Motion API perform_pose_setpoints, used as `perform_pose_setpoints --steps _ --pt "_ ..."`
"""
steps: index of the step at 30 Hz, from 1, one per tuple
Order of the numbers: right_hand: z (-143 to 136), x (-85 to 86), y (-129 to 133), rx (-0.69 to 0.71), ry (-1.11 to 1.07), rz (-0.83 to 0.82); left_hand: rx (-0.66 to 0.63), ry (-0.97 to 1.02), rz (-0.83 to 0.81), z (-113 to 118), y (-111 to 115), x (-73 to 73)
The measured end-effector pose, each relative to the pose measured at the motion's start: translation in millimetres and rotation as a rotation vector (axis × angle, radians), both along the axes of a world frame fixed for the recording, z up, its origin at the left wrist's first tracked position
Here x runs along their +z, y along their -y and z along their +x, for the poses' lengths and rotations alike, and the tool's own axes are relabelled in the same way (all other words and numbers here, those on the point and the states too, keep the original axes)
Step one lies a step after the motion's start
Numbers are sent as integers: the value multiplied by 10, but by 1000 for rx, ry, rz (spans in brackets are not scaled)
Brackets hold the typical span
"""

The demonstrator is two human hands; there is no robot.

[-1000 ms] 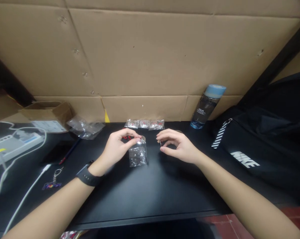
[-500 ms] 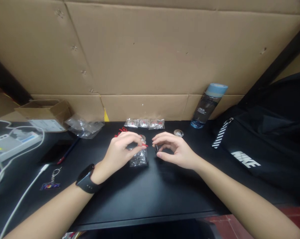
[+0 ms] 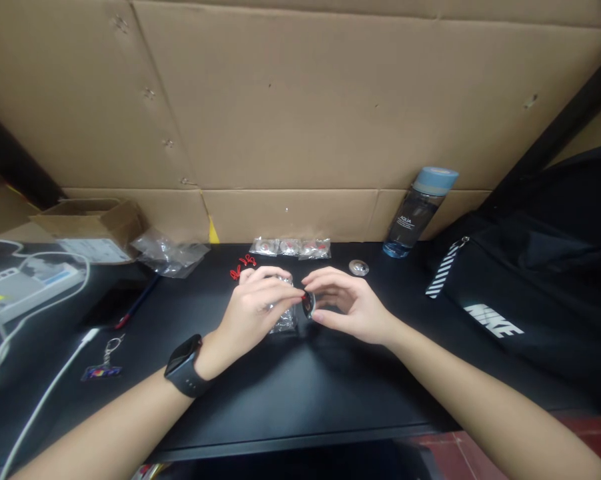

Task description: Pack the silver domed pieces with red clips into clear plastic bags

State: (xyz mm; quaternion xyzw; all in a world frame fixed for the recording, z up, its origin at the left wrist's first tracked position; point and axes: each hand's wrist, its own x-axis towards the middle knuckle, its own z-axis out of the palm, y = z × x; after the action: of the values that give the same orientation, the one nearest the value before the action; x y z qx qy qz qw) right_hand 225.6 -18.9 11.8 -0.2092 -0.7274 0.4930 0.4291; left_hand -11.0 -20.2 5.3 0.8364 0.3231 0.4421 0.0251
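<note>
My right hand (image 3: 353, 307) grips a small round dark disc (image 3: 308, 305) by its edges, tilted on its side. My left hand (image 3: 255, 303), with a black watch at the wrist, pinches a small red piece against the disc's face; most of that piece is hidden by the fingers. Partly under my left hand lie clear plastic bags (image 3: 285, 321). Just behind it are several red clips (image 3: 243, 267). Farther back, a row of round items in clear wrappers (image 3: 289, 247) lies on the black table. A round clear piece (image 3: 358, 267) sits behind my right hand.
A blue-capped bottle (image 3: 420, 212) and a black bag (image 3: 520, 313) stand at the right. On the left are an open carton (image 3: 93, 227), crumpled plastic (image 3: 170, 253), a power strip (image 3: 35, 293), white cables, a phone (image 3: 113, 303) and a keychain (image 3: 102, 372). Cardboard (image 3: 290, 100) forms the back wall.
My left hand has moved right, bringing the red piece from a short gap away to the disc. More red clips now show behind it. My right hand has stayed nearly in place, with the disc turned slightly.
</note>
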Motion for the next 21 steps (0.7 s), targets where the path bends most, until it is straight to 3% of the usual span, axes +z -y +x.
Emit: perform_pose_setpoints --steps 12,21 --pt "-17 -23 2 0 -53 -41 -45 14 -3 44 62 24" --pt "-18 -26 -3 -19 -55 -34 -47 -98 78 7 35 1"
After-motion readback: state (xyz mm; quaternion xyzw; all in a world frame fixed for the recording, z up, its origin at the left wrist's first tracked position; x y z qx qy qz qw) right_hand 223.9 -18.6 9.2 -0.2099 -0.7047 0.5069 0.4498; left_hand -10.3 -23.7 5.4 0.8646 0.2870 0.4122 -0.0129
